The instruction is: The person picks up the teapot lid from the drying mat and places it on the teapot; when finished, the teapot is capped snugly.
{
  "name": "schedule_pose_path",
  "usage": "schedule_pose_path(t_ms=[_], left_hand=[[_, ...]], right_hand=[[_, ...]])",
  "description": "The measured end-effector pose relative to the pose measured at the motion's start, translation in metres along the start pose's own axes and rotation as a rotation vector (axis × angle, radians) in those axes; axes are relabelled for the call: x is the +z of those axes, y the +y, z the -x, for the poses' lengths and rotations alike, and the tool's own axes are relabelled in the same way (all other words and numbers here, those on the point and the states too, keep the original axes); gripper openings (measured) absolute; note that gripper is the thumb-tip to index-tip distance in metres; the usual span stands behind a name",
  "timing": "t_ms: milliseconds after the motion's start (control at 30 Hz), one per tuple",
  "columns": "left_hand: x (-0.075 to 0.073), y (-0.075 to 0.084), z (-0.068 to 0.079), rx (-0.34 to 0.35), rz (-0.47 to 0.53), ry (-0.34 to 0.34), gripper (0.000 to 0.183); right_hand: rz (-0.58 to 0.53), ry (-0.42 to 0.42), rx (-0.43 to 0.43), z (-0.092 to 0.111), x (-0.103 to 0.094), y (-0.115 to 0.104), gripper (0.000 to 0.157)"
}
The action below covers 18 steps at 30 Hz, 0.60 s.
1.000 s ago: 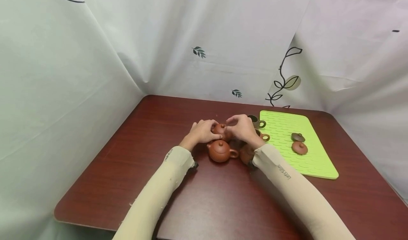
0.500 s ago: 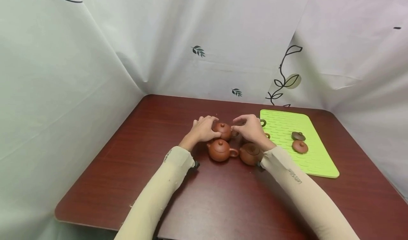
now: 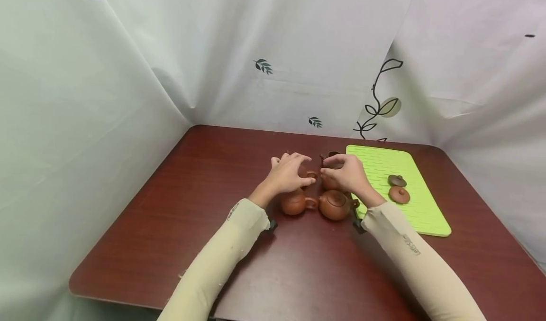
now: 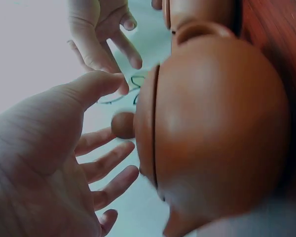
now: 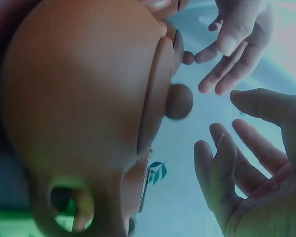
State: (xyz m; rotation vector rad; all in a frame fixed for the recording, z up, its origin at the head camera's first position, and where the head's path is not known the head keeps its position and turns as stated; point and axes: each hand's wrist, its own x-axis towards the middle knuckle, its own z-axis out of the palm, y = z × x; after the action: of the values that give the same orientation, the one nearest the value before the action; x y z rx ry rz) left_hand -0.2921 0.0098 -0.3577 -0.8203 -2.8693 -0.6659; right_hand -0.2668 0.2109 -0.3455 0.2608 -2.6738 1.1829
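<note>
In the head view, my left hand (image 3: pixel 286 175) is above the left pair of reddish-brown clay teapots, and it partly hides the back one. The front left teapot (image 3: pixel 292 204) has its lid on. In the left wrist view the fingers spread apart beside the knob of a lidded teapot (image 4: pixel 217 133) and hold nothing. My right hand (image 3: pixel 350 173) hovers over the right pair, thumb and fingers apart. Below it are the back right teapot (image 3: pixel 329 183), partly covered, and the front right teapot (image 3: pixel 334 206). A lidded teapot (image 5: pixel 79 89) fills much of the right wrist view, away from that hand.
To the right lies a light green textured mat (image 3: pixel 375 162). It bears a dark lid (image 3: pixel 396 180) and a reddish-brown lid (image 3: pixel 399 195). A dark cup (image 3: pixel 334 154) shows behind my right hand. White cloth (image 3: pixel 230 74) hangs behind the dark red table (image 3: pixel 204 169).
My left hand has let go of the back left teapot and moved slightly right and up. My right hand has moved right, away from that teapot, uncovering the front right one.
</note>
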Motion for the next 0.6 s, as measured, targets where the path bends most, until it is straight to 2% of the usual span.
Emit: schedule_pose_path(t_ms=[233, 467, 600], left_hand=[[0.004, 0.018, -0.006, 0.047, -0.03, 0.01, 0.058], [0.011, 0.028, -0.013, 0.046, -0.078, -0.033, 0.058], [0.016, 0.031, -0.019, 0.06, -0.087, -0.056, 0.056]], right_hand=[[-0.013, 0.024, 0.012, 0.011, -0.018, 0.009, 0.027], [-0.066, 0.033, 0.061, 0.023, -0.034, 0.015, 0.03], [-0.038, 0.042, 0.098, 0.03, -0.043, 0.022, 0.031]])
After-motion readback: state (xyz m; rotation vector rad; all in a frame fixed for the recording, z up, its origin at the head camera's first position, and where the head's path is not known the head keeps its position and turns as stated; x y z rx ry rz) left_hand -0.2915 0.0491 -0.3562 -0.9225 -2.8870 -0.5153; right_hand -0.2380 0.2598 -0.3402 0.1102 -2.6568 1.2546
